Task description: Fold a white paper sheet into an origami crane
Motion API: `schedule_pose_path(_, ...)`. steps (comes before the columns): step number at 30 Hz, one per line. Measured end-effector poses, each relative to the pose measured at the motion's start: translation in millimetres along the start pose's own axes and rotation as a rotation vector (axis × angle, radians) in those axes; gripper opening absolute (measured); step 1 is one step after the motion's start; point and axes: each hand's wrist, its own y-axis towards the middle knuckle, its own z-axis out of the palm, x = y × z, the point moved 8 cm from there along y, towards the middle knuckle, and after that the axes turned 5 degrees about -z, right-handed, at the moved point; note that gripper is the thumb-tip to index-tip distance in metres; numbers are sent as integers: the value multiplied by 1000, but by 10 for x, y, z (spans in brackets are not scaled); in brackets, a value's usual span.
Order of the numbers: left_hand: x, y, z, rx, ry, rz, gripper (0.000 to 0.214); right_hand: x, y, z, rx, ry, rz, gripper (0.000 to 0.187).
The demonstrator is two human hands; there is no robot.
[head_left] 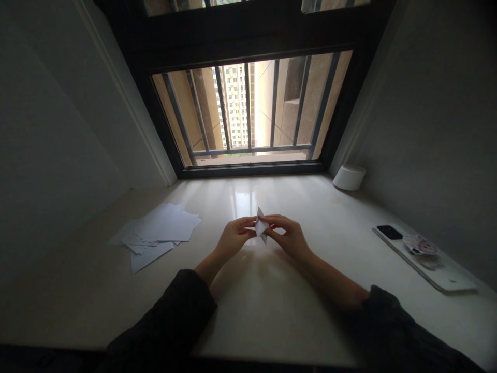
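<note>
In the head view, a small folded piece of white paper (261, 227) is held over the middle of the pale table (248, 311), between the left hand (233, 235) and the right hand (290, 236). The fingers of both hands pinch it, one hand at each side. It should be very light and easily creased or torn, firmer where layers double; a gentle grip along the folded edges suits it. Loose sheets (171, 224) lie to the left.

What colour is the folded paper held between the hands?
White, greyish where shaded; the folded paper shows best in the head view.
</note>
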Motion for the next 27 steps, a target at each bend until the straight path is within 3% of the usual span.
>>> schedule_pose_path(4,-42,-36,30,19,170,29,48,13,-1,-18,-19,-5,19,26)
schedule_pose_path(11,-367,-179,-12,-190,427,254,62,57,2,-26,-29,-9,6,25)
schedule_pose_path(19,-530,-261,104,-198,506,471,21,72,-2,-47,-40,-19,5,24)
schedule_pose_path(24,-551,-292,102,-238,521,500,18,21,-3,-41,-31,-9,17,24)
schedule_pose_path(27,-530,-282,51,-303,542,456,35,-26,-6,-47,-50,23,47,25)
